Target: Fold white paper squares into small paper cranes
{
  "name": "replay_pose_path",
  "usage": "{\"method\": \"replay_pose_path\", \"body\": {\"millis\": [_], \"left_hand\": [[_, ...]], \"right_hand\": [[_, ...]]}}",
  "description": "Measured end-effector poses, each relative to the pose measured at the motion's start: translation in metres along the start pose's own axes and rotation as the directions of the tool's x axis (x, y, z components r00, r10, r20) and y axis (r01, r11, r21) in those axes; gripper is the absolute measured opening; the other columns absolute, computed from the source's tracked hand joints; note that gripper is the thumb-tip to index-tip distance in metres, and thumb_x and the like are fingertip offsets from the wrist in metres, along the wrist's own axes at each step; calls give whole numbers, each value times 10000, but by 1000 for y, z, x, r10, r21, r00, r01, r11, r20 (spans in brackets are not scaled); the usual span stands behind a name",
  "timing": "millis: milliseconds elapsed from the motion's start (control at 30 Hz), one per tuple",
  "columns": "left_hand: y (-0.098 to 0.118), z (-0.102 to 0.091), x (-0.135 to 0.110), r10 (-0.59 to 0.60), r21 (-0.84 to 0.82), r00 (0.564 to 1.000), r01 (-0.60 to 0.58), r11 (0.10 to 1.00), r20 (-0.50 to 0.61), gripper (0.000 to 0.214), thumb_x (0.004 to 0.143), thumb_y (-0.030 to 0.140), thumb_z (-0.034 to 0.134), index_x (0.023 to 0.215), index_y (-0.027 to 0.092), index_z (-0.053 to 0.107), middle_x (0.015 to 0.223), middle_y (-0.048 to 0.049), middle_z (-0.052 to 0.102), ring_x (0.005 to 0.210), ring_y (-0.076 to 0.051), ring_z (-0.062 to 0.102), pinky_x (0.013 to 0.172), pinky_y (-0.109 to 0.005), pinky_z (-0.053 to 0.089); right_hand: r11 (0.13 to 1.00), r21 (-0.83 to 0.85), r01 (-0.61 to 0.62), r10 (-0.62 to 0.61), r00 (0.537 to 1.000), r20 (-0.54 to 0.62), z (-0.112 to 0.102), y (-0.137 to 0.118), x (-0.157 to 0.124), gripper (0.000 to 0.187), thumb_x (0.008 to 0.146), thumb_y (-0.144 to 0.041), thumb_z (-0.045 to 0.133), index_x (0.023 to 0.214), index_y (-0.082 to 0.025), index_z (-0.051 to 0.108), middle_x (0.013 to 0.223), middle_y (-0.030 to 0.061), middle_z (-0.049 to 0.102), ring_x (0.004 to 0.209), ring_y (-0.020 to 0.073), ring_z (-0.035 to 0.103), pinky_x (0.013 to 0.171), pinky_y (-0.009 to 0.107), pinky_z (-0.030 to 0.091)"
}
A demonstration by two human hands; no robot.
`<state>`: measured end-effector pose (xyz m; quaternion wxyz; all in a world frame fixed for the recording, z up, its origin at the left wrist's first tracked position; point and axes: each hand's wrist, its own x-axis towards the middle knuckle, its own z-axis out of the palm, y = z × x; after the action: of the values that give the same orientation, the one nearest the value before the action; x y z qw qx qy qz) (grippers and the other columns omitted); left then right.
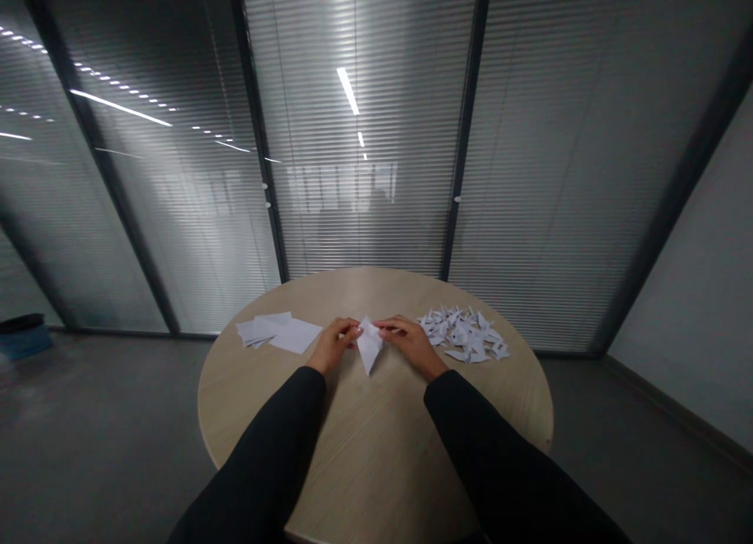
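Between my two hands is a piece of folded white paper [369,346], kite-shaped, with its long point toward me. My left hand [336,342] pinches its left edge near the top between thumb and fingers. On the opposite edge, my right hand [410,342] grips the paper with its fingertips. To the left of my left hand lie several flat white paper sheets [297,336], partly overlapping. A heap of small folded paper pieces [467,336] spreads out just right of my right hand.
All the paper is on a round light-wood table [365,442]. Behind it stands a glass partition with blinds [365,230] and dark frames. A bin with a dark liner [24,336] sits on the floor at far left. A pale wall [700,317] rises at right.
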<state>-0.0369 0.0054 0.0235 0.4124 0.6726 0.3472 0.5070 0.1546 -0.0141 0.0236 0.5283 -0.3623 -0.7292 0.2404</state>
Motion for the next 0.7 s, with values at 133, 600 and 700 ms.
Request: {"method": "replay_pose_path", "body": {"millis": [133, 600, 700], "left_hand": [[-3, -1, 1, 9, 16, 1000, -9, 1000, 12, 328, 667, 452, 642, 800, 152, 650, 752, -31, 547, 694, -141, 536, 570, -235, 482], [-3, -2, 2, -89, -105, 995, 84, 991, -44, 510, 594, 386, 724, 1025, 132, 625, 720, -42, 655, 668, -146, 596, 658, -270, 472], [-4, -2, 2, -117, -114, 992, 112, 987, -40, 524, 571, 371, 741, 1017, 118, 631, 706, -56, 678, 636, -150, 605, 642, -276, 472]], "right_hand": [[999, 22, -49, 48, 998, 36, 0, -4, -1, 244, 731, -336, 629, 918, -197, 704, 914, 66, 690, 803, 178, 608, 663, 270, 427], [996, 25, -89, 92, 976, -198, 5, -3, -1, 214, 667, -338, 679, 816, -188, 710, 844, 66, 697, 686, 164, 600, 620, 272, 442], [997, 16, -82, 83, 980, -182, 7, -2, -1, 212, 666, -343, 681, 814, -194, 709, 849, 64, 696, 676, 161, 599, 610, 271, 444]]}}
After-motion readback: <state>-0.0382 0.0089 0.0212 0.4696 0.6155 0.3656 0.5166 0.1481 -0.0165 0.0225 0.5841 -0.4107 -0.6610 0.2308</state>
